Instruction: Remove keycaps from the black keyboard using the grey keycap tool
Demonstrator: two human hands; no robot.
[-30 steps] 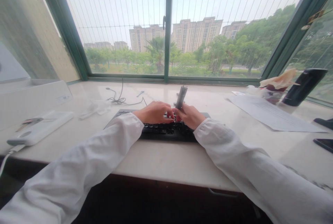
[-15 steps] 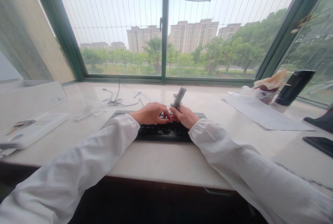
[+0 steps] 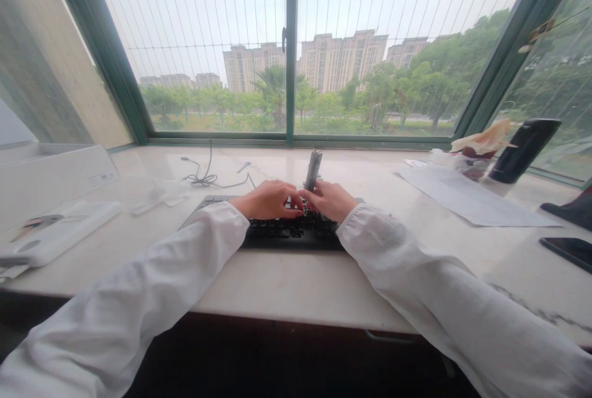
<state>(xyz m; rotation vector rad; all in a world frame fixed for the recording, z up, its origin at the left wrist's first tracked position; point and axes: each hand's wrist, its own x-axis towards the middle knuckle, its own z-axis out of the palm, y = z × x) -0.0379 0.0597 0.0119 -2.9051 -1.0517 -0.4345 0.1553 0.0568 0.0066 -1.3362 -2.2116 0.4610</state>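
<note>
The middle of the black keyboard is hidden under the left grip and right grip. The lower end of the grey tool vanishes inside the right grip; whether the left grip pinches it too cannot be told. The right edge cuts off the phone and a dark object. The blue item near the window is too small to tell.

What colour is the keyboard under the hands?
The flat plastic keyboard is black, clearest in the head view.

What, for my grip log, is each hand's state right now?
Left hand: fingers curled on the black keyboard; whether it grips anything cannot be told.
Right hand: closed on the grey cylindrical tool, held upright over the keyboard.
</note>
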